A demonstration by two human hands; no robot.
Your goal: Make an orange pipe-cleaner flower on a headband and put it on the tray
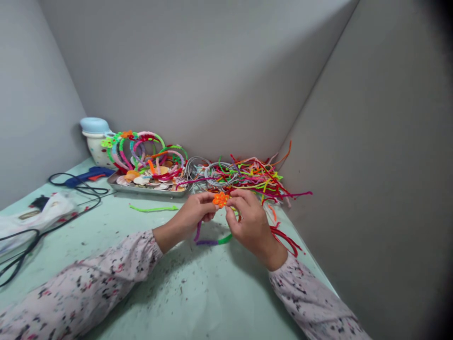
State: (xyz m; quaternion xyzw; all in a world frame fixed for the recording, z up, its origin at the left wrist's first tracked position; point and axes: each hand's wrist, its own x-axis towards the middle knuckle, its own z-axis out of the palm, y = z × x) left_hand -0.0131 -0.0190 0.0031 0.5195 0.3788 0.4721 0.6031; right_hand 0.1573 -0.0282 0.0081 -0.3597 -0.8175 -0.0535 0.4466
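Note:
An orange flower (221,199) of fuzzy pipe cleaner is held up between my two hands near the middle of the view. My left hand (194,213) pinches its left side. Fingers of my right hand (250,224) are closed at its right edge. Below the flower hangs a curved band (208,242) in purple and green; its upper part is hidden behind my hands. The band seems joined to the flower, though the joint cannot be seen.
A metal tray (148,190) holds shells and colourful hoops. Behind it stands a white pot (97,146) with a blue lid. Pipe cleaners (260,175) and wire coils (221,174) lie at the back. Left are a blue glue gun (83,178), black cable (53,229) and plastic bag (46,212).

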